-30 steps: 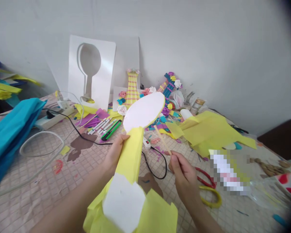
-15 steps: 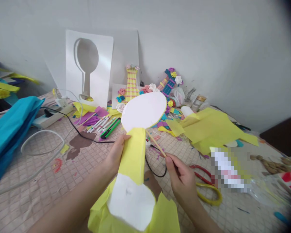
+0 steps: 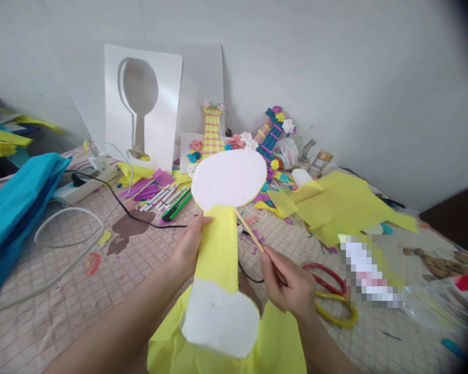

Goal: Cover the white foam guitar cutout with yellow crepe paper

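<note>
My left hand [image 3: 190,244] grips the left edge of a long cutout [image 3: 218,249], its thumb lying over the yellow paper around the narrow neck. A white oval [image 3: 230,179] forms the cutout's far end, and a white rounded piece [image 3: 222,319] lies at the near end, over loose yellow paper [image 3: 167,337]. Pinched in my right hand [image 3: 288,278] is a thin wooden stick [image 3: 249,228]. The stick's tip touches the neck's right edge, just below the oval. My right palm and some fingertips are hidden.
Red-and-yellow-handled scissors [image 3: 335,309] lie right of my right hand. Beyond the cutout are a green utility knife [image 3: 177,205], several markers [image 3: 156,197] and decorated paper guitars [image 3: 211,130]. Cables [image 3: 101,228] cross the left side; yellow sheets [image 3: 335,208] spread on the right.
The cutout's near end has swung right and its neck has turned slightly. My right hand and the stick have shifted a little left, the tip staying at the neck's edge.
</note>
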A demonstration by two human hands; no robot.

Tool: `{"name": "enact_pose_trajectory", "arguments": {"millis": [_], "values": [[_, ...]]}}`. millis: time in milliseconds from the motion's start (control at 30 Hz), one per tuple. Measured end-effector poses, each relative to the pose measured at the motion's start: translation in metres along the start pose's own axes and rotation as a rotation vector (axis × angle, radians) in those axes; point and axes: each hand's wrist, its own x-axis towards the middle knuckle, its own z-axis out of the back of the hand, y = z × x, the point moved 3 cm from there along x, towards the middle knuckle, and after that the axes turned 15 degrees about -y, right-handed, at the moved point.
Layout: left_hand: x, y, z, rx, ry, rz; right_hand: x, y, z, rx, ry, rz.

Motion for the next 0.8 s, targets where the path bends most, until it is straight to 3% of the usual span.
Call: {"name": "enact_pose_trajectory", "arguments": {"millis": [133,300,500,800], "values": [[0.006,0.003,0.000,0.021,-0.048,0.008,0.004,0.000,0.000,-0.045,0.045,0.082],[0.012,0.004,0.004,0.032,-0.068,-0.173,0.008,-0.001,0.002,-0.052,0.093,0.127],[0.013,0.004,0.004,0.023,0.017,-0.260,0.005,-0.004,0.002,-0.029,0.114,0.125],[0.004,-0.003,0.002,0.046,0.005,-0.378,0.004,-0.009,-0.005,-0.094,0.130,0.250]]}}
